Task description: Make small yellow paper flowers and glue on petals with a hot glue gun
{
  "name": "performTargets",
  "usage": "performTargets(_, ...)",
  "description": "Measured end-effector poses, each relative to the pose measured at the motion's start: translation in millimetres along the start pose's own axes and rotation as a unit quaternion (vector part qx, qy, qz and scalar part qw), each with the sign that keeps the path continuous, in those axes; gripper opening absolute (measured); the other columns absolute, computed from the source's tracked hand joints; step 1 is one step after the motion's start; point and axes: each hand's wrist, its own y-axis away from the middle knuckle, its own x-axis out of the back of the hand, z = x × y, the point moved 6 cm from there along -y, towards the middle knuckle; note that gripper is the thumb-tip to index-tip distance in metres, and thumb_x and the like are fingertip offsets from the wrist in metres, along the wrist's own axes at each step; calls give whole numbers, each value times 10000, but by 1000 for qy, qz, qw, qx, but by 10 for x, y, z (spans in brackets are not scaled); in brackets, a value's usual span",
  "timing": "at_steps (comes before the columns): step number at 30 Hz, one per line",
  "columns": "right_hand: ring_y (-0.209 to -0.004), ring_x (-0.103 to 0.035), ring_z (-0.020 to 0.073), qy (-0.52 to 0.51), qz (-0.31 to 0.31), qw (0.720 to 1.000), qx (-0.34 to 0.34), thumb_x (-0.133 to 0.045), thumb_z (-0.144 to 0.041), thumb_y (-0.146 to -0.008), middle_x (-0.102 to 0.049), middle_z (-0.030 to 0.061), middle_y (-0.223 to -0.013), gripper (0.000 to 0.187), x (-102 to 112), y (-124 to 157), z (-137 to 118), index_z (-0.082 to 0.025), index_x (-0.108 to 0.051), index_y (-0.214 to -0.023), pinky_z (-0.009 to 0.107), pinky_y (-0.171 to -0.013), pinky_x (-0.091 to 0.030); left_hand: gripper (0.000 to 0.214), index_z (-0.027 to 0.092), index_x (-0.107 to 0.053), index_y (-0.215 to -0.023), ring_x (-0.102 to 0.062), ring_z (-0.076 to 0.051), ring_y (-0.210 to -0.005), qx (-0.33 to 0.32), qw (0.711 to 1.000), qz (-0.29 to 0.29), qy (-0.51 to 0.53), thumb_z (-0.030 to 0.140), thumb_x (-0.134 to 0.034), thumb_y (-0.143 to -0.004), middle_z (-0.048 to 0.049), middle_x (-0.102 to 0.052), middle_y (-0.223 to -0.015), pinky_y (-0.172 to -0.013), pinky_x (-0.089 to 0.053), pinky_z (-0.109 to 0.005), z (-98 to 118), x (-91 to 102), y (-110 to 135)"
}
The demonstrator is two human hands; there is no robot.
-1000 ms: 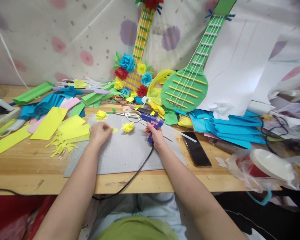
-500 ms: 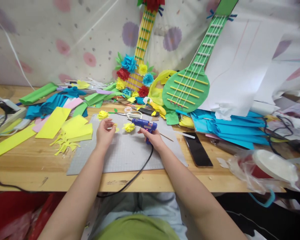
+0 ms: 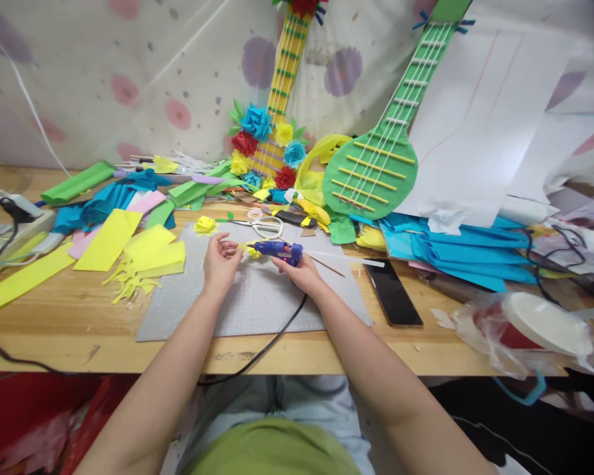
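Observation:
My right hand (image 3: 304, 272) is closed around the handle of a blue hot glue gun (image 3: 276, 249), whose nozzle points left. A clear glue stick trails from its back end. The fingertips of my left hand (image 3: 222, 262) pinch a small piece of yellow paper, mostly hidden, right by the nozzle tip. Partly covered by the glue gun is a yellow paper flower (image 3: 254, 253). Another yellow paper flower (image 3: 206, 225) sits beyond my left hand, on the grey cutting mat (image 3: 178, 316).
White-handled scissors (image 3: 268, 227) and a utility knife (image 3: 292, 218) lie behind the glue gun. A phone (image 3: 395, 293) rests at the right. Yellow paper strips (image 3: 107, 241) cover the left side. A green paper instrument (image 3: 371, 175) leans at the back. The black cord (image 3: 272, 344) crosses the front edge.
The glue gun has tipped level and moved left and slightly down, its nozzle now at my left fingertips. My left hand has shifted right toward it, still pinching the yellow paper.

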Motion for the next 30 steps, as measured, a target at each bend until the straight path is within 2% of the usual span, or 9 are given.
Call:
performTargets(11,-486,-500,105,20,-1,1000,0,-600,-507,-679,-547,-22,-489,335,0,-10,13,-187,-598,-580,213,-488,-373,474,188,-446,-1028,-558,-81,-622,-15,1000,-11,-9,228,-655,-605,19,-548,-758,-601,-494,-226,-7,-3,-4)
performTargets(19,-504,-507,112,3,12,1000,6,-606,-501,-673,-561,-20,-520,308,6,-13,15,-194,-610,-641,212,-480,-381,456,191,-455,-1024,-557,-84,-633,-18,999,-16,-28,243,-641,-610,15,-548,-767,-608,-481,-224,-8,-9,2)
performTargets(24,-493,-503,112,12,3,1000,1,-600,-501,-678,-544,-18,-493,324,-5,-15,16,-193,-590,-578,216,-483,-382,449,191,-463,-1023,-559,-88,-639,-21,999,-15,-40,251,-639,-614,13,-556,-769,-619,-478,-229,-11,-10,4)
performTargets(30,-485,-500,111,8,11,1000,4,-602,-505,-674,-533,-22,-480,319,1,-9,-1,-195,-599,-599,216,-481,-389,420,192,-475,-1024,-564,-93,-653,-36,997,-23,-64,237,-627,-635,8,-566,-779,-626,-475,-232,41,-34,27)
